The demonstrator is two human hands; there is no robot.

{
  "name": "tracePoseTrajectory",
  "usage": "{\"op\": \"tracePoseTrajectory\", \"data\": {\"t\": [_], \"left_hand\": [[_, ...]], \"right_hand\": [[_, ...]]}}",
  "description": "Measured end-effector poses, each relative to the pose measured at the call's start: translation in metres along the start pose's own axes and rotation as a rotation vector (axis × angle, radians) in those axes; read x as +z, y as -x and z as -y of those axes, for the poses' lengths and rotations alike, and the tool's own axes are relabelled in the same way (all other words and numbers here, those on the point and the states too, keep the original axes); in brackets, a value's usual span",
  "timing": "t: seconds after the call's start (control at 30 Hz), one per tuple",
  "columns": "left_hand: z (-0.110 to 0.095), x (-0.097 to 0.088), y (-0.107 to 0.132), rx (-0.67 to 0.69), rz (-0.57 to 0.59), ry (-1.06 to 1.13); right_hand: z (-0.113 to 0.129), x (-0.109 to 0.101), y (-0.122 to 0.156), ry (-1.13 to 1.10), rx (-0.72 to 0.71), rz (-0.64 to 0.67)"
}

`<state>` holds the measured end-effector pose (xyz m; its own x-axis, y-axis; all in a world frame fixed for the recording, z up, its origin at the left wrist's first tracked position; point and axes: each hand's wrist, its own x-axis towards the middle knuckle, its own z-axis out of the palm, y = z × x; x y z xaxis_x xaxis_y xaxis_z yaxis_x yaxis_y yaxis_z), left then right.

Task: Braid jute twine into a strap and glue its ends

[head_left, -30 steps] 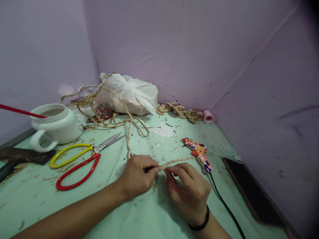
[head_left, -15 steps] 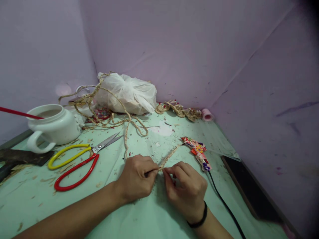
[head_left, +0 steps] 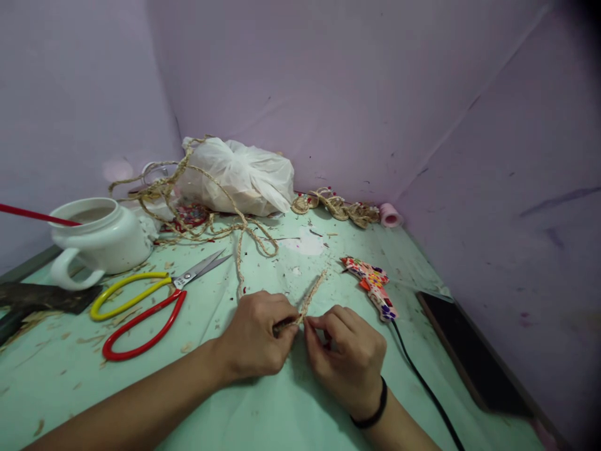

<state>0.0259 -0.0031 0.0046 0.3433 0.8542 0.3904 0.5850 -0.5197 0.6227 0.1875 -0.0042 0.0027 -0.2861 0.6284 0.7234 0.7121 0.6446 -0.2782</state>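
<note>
A thin braided straw cord [head_left: 313,292] passes between my hands over the green-covered table. My left hand [head_left: 260,335] is closed, pinching the cord between thumb and forefinger. Close beside it, my right hand [head_left: 346,360], with a black band at the wrist, pinches at the same spot on the cord. The cord's short loose end points up and away past the fingertips. From behind my left hand the rest runs back to a tangled heap of braid [head_left: 176,188]. What lies inside my curled fingers is hidden.
Scissors [head_left: 181,282] with one yellow and one red handle lie left, beside a white mug [head_left: 103,238] and a dark hammer-like tool [head_left: 51,297]. A patterned glue gun [head_left: 373,285] with a black cable and a dark phone [head_left: 469,351] lie right. Behind sits a white plastic bag [head_left: 239,178].
The cord's free end has swung left and up, away from the glue gun's tip, and now stands steeper. My right hand has shifted slightly left; my left hand stays nearly still.
</note>
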Motion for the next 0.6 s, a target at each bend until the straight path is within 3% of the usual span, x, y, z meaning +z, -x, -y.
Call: {"op": "tracePoseTrajectory", "data": {"t": [0.4,0.6], "left_hand": [[0.0028,-0.0008,-0.0009,0.063,-0.040,-0.139],[0.0045,0.0021,-0.0011,0.034,0.013,-0.128]], "right_hand": [[0.0008,0.0006,-0.0015,0.019,-0.033,0.066],[0.0086,-0.0065,-0.0058,-0.142,-0.087,0.109]]}}
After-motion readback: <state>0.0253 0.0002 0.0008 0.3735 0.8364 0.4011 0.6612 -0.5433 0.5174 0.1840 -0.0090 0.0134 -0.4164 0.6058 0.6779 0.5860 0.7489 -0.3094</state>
